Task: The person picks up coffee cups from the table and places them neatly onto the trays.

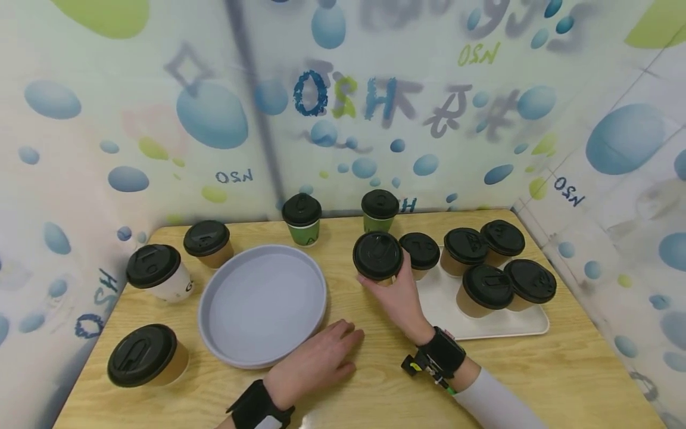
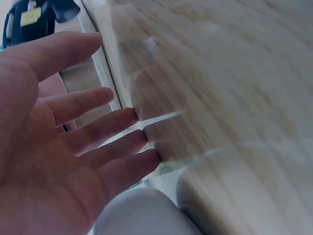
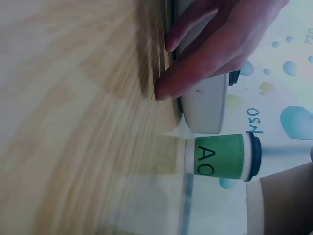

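My right hand has the brown paper cup with the black lid, fingers and thumb curled round its wall from behind. The cup is just off the left edge of the white tray, between it and the grey round tray. I cannot tell if its base is on the table or lifted. My left hand holds nothing: it lies flat, fingers straight and slightly spread, tips on the wood right beside the grey tray's near rim. Five more lidded cups stand on the white tray, and the green cup is behind the grey one. The step looks like mid-carry, with the cup leaving the white tray and heading left. The next move would probably need the cup kept upright, raised over the grey rim and set down on the bare floor inside. My left hand sits close enough to steady that tray.
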`<action>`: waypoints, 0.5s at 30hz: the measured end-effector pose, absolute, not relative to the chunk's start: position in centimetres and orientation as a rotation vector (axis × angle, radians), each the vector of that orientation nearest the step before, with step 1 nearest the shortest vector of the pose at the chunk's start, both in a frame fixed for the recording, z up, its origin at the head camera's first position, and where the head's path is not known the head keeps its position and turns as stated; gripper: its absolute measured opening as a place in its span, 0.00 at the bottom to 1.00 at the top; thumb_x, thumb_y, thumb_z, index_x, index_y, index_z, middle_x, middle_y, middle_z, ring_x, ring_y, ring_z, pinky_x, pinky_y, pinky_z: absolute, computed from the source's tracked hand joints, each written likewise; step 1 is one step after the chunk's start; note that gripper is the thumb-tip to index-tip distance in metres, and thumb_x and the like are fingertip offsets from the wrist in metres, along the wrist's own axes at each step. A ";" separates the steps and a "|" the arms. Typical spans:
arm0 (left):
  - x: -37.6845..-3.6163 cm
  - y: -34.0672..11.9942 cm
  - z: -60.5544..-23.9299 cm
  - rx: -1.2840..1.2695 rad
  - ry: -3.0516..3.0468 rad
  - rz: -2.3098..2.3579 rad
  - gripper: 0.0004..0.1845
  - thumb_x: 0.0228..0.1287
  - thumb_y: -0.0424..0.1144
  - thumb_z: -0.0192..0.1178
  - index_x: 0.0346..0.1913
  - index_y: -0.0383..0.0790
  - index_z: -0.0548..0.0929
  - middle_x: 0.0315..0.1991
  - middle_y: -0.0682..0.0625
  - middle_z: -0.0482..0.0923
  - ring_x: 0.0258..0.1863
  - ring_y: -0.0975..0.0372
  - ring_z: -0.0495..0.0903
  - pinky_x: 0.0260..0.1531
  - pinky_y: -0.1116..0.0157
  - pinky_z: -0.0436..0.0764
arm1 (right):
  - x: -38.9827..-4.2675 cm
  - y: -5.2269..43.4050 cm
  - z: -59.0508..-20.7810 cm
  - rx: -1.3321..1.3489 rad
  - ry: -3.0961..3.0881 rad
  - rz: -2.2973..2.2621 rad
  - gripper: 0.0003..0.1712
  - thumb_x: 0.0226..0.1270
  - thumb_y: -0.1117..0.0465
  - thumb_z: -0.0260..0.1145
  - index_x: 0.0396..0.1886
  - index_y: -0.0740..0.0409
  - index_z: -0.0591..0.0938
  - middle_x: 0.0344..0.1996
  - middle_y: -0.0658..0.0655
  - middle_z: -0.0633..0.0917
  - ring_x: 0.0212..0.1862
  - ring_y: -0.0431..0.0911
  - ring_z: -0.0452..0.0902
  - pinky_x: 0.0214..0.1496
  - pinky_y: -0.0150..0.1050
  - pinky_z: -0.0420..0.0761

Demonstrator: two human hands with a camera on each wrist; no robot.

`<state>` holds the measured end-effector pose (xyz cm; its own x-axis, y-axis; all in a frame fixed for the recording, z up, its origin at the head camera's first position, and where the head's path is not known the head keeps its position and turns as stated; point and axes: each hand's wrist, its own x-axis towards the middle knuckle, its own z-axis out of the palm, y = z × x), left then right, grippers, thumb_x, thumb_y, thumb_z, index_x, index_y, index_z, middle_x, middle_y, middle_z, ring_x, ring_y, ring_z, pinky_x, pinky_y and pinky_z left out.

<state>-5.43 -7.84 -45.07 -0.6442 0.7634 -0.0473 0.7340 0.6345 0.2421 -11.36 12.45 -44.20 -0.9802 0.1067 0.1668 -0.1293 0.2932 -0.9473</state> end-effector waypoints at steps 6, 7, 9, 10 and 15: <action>-5.4 -7.9 -45.1 1.230 2.697 0.323 0.24 0.70 0.44 0.67 0.65 0.42 0.79 0.59 0.49 0.77 0.54 0.63 0.78 0.54 0.65 0.80 | -9.1 15.3 -44.1 0.000 -2.414 1.711 0.58 0.57 0.54 0.82 0.79 0.54 0.57 0.73 0.61 0.70 0.76 0.55 0.63 0.75 0.59 0.59; -5.4 -7.9 -45.1 1.227 2.695 0.328 0.25 0.70 0.45 0.67 0.66 0.42 0.78 0.59 0.48 0.77 0.55 0.62 0.78 0.55 0.64 0.80 | -8.7 15.8 -44.3 -0.012 -2.425 1.688 0.57 0.57 0.54 0.82 0.79 0.54 0.57 0.72 0.61 0.71 0.75 0.55 0.63 0.75 0.59 0.60; -5.4 -7.9 -45.0 1.227 2.694 0.335 0.25 0.70 0.44 0.67 0.67 0.41 0.78 0.60 0.48 0.76 0.55 0.62 0.78 0.56 0.64 0.80 | -8.0 16.8 -44.6 -0.025 -2.444 1.651 0.57 0.56 0.55 0.83 0.78 0.55 0.58 0.72 0.61 0.71 0.75 0.56 0.63 0.74 0.60 0.60; -5.5 -7.9 -45.0 1.229 2.698 0.338 0.26 0.70 0.44 0.67 0.67 0.41 0.78 0.60 0.48 0.76 0.56 0.62 0.78 0.56 0.64 0.80 | -7.6 17.2 -44.7 -0.034 -2.458 1.636 0.57 0.56 0.55 0.83 0.78 0.56 0.58 0.71 0.62 0.71 0.75 0.57 0.63 0.74 0.60 0.60; -5.3 -8.0 -45.1 1.233 2.713 0.353 0.26 0.69 0.44 0.67 0.67 0.41 0.77 0.57 0.48 0.77 0.53 0.63 0.78 0.54 0.65 0.80 | -6.1 19.3 -45.4 -0.025 -2.480 1.605 0.55 0.55 0.56 0.83 0.77 0.59 0.61 0.70 0.62 0.70 0.73 0.57 0.63 0.72 0.61 0.60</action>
<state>-5.34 -7.95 -45.07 -0.6539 0.7559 -0.0305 0.7229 0.6362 0.2694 -6.08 19.32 -45.44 -0.9824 0.1152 0.1471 -0.0870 0.4147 -0.9058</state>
